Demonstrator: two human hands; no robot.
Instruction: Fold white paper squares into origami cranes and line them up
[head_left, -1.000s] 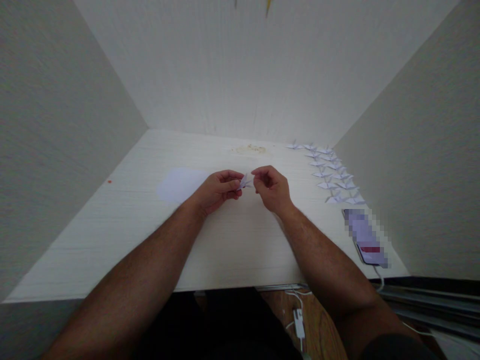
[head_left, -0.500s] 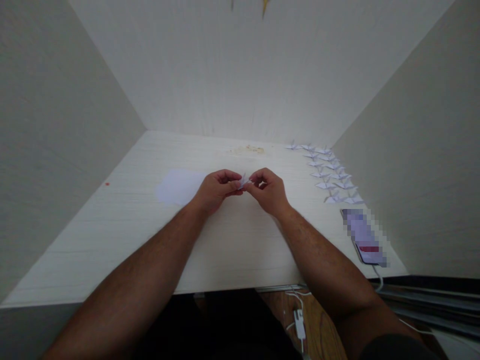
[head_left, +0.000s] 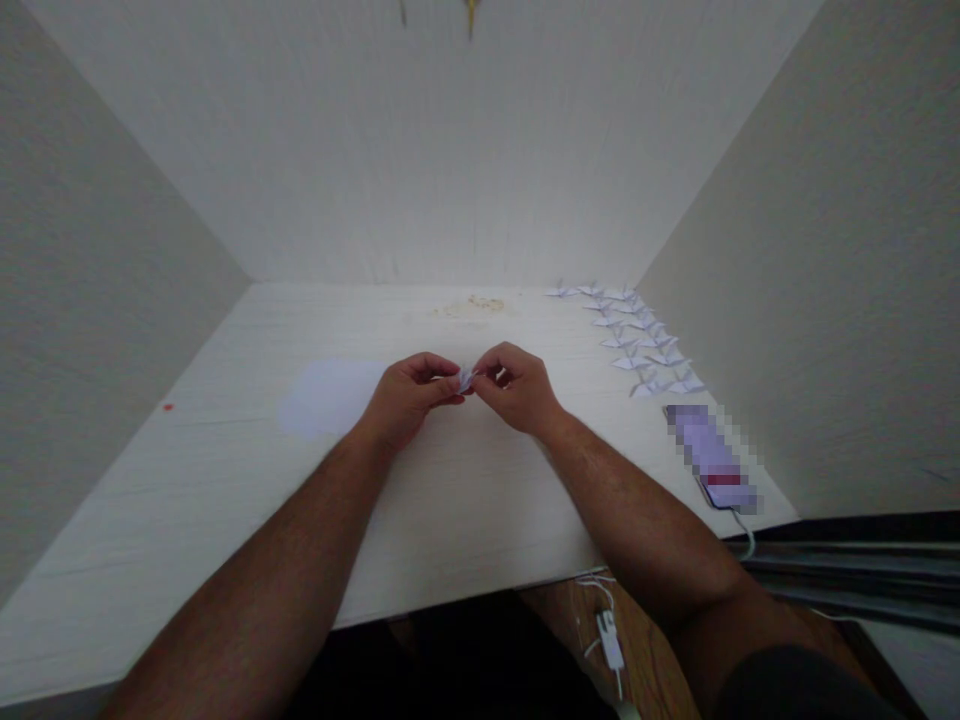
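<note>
Between my two hands is a small folded piece of white paper (head_left: 466,380), mostly covered by fingers; it resembles the paper cranes nearby. My left hand (head_left: 414,394) pinches its left side between thumb and fingers. From the right, my right hand (head_left: 517,385) grips the other side with thumb and fingertips. Both hands are just above the middle of the white table. White paper (head_left: 326,398) lies flat on the table, left of my left hand and partly behind it. Several white paper cranes (head_left: 630,362) stand in rows at the table's back right.
A phone (head_left: 709,455), its screen pixelated, lies by the right edge with a cable (head_left: 746,538) attached. Walls enclose the table (head_left: 465,520) at left, right and back. A red spot (head_left: 168,407) marks the left side. Below the front edge hangs a white power adapter (head_left: 609,640).
The camera view has turned and tilted a little, so the whole scene appears shifted left. Both hands keep their pinch on the folded paper, with only slight finger movement.
</note>
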